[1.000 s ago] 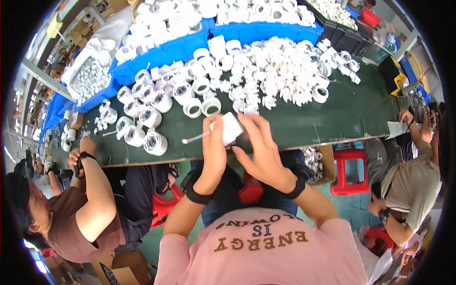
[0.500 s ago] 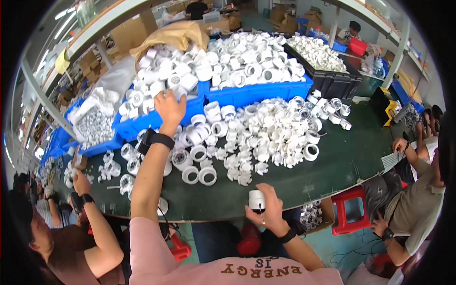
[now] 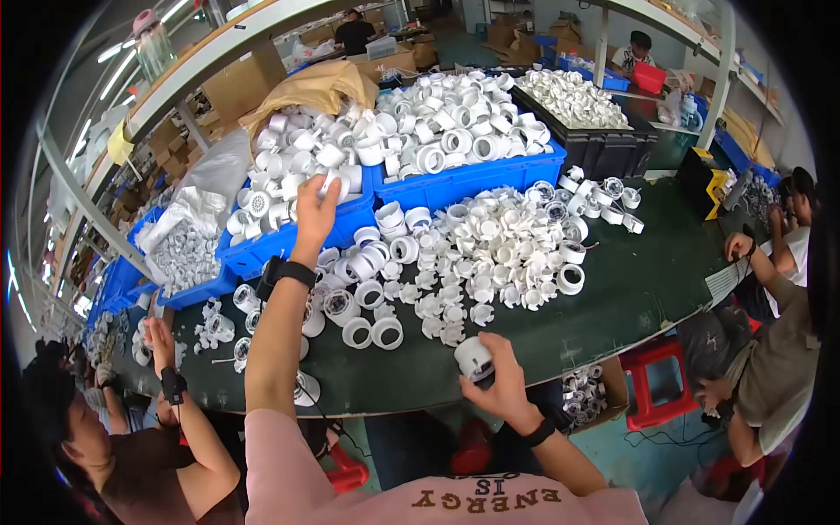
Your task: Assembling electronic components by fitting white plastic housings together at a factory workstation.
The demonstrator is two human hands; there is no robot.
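My left hand [image 3: 317, 213] is raised over the front of the left blue bin [image 3: 293, 229]. Its fingers and thumb are closed on a white plastic cap [image 3: 332, 183]. White round caps and sleeves [image 3: 289, 157] heap the bin behind it. Low at the table's near edge, my right hand [image 3: 505, 385] grips a short white plastic cylinder [image 3: 473, 353] with a dark lower end, tilted. Beyond that hand lie a pile of small white notched plastic pieces [image 3: 499, 249] and several white rings [image 3: 386, 332].
A second blue bin [image 3: 477, 185] holds white sleeves, beside a black crate [image 3: 612, 149] of small white pieces. Co-workers sit at left and right along the green table [image 3: 639, 280]. A cardboard box [image 3: 615, 391] and red stool [image 3: 652, 385] stand below its edge.
My left hand has drawn back slightly from the heap with a cap in its fingers. My right hand has tilted the cylinder. The whole view has shifted a little.
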